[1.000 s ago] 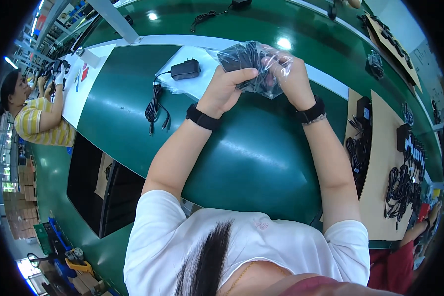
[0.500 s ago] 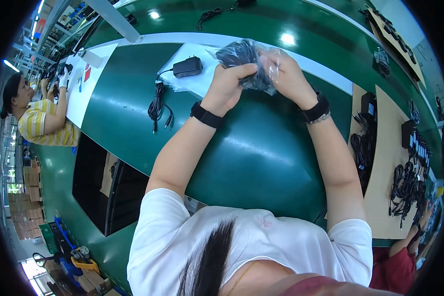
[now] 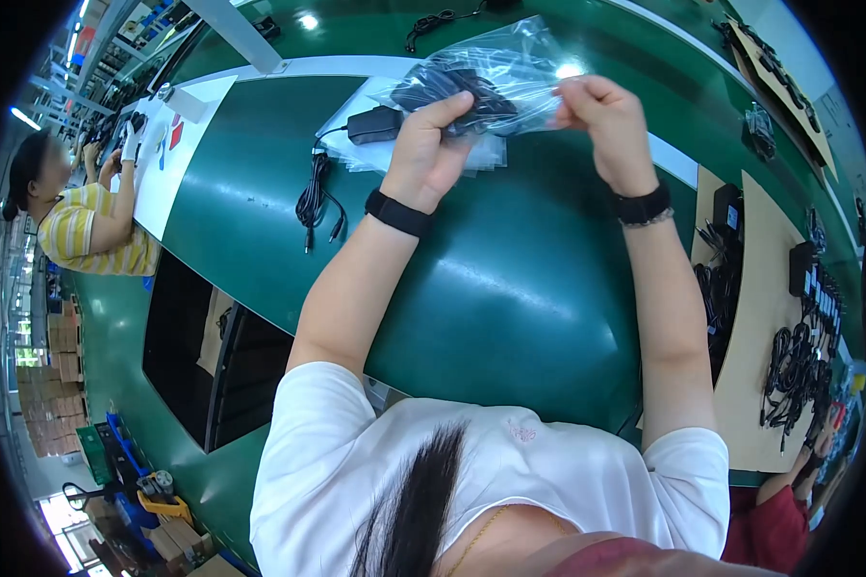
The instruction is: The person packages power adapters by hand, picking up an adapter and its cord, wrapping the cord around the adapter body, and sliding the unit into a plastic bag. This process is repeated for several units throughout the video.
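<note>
My left hand (image 3: 431, 149) is closed around a clear plastic bag (image 3: 524, 58) with a bundled black cable (image 3: 452, 88) inside, its thumb on top. With thumb and fingers pinched, my right hand (image 3: 601, 120) holds the bag's other end out to the right. Beside my left hand, a black power adapter (image 3: 371, 125) rests on a stack of clear plastic bags (image 3: 486, 159). Its coiled cord (image 3: 314, 197) hangs over onto the green table, with the plug ends toward me. Whether the bag also contains an adapter I cannot tell.
Cardboard sheets (image 3: 751, 385) with rows of black adapters and coiled cables (image 3: 794, 375) stand at the right. Another bagged item (image 3: 760, 130) lies on the far green belt. A black bin (image 3: 202, 356) is at the left, near a co-worker (image 3: 91, 226). A metal post (image 3: 229, 34) rises far left.
My right hand has moved right and slightly up, stretching the bag out from the bunched bundle. My left hand keeps its hold on the cable inside.
</note>
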A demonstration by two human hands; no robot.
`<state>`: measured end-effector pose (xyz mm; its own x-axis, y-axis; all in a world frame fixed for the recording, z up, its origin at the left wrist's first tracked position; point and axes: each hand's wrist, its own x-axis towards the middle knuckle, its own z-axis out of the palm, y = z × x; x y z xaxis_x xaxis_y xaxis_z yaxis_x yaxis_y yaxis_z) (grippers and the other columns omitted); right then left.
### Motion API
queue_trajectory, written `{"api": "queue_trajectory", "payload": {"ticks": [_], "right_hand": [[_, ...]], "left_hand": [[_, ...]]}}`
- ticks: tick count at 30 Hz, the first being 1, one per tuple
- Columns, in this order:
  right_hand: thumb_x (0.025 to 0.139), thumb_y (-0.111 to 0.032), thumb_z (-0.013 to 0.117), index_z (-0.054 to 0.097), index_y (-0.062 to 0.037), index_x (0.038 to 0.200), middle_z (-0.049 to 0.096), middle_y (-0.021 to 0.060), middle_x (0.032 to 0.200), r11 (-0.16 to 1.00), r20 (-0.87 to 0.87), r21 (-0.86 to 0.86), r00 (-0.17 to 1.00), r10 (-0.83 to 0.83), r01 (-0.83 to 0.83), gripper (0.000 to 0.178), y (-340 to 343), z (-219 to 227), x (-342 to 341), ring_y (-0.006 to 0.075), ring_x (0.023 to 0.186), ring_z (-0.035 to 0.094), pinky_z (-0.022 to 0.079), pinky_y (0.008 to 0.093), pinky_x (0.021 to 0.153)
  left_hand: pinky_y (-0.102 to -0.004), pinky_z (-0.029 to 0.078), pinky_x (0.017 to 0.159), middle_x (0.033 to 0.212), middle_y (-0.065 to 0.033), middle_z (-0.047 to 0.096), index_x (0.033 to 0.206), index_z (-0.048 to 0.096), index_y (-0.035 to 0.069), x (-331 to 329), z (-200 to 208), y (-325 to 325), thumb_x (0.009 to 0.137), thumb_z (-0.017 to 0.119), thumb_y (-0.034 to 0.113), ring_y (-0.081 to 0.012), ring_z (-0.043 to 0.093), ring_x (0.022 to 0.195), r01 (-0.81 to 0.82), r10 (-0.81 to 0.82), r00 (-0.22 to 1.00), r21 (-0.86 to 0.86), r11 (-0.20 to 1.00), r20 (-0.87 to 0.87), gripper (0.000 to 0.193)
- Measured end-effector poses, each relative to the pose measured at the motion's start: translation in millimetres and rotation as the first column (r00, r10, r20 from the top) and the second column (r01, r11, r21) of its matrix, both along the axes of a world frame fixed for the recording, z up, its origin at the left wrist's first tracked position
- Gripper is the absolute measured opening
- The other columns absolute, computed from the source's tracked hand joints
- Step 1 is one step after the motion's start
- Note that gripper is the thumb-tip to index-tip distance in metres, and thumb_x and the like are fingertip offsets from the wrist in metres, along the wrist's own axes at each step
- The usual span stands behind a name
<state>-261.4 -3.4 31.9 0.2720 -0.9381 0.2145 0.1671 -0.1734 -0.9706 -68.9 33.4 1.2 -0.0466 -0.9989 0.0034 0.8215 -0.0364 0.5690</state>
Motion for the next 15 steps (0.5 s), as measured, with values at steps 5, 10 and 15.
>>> {"api": "queue_trajectory", "payload": {"ticks": [5, 10, 15], "right_hand": [[0.085, -0.016, 0.057, 0.057, 0.0036, 0.098, 0.058, 0.0044, 0.080, 0.981, -0.021, -0.191, 1.000, 0.016, -0.020, 0.023, 0.6, 9.6, -13.1, 0.0107, 0.075, 0.054, 0.043, 0.0227, 0.074], [0.082, -0.037, 0.060, 0.028, -0.0092, 0.132, 0.040, 0.0124, 0.128, 0.965, 0.504, 0.051, 0.841, 0.198, -0.258, 0.066, 18.3, -24.4, 22.8, 0.0189, 0.116, 0.038, 0.032, 0.0417, 0.094], [0.086, -0.031, 0.056, 0.043, -0.0044, 0.123, 0.049, 0.0117, 0.120, 0.828, 0.671, 0.265, 0.711, 0.210, -0.495, 0.048, 30.1, -12.0, 32.1, 0.0180, 0.109, 0.046, 0.036, 0.0396, 0.092]], "left_hand": [[-0.0394, 0.042, 0.091, 0.098, -0.0133, 0.060, 0.101, 0.055, -0.003, -11.5, 15.8, 5.6, 0.079, 0.057, 0.002, -0.0248, 0.056, 0.093, -0.019, 0.018, 1.000, -0.049, 0.999, -0.009, 0.022], [-0.0341, 0.041, 0.091, 0.100, -0.0108, 0.060, 0.103, 0.055, -0.002, -14.2, 13.3, 7.2, 0.079, 0.057, 0.002, -0.0214, 0.056, 0.095, -0.089, 0.095, 0.995, -0.130, 0.988, 0.040, 0.025], [-0.0281, 0.042, 0.083, 0.096, -0.0032, 0.060, 0.098, 0.058, 0.006, -35.4, 7.9, 19.0, 0.073, 0.065, 0.000, -0.0148, 0.055, 0.091, -0.156, 0.205, 0.958, -0.236, 0.959, 0.202, 0.027]]}}
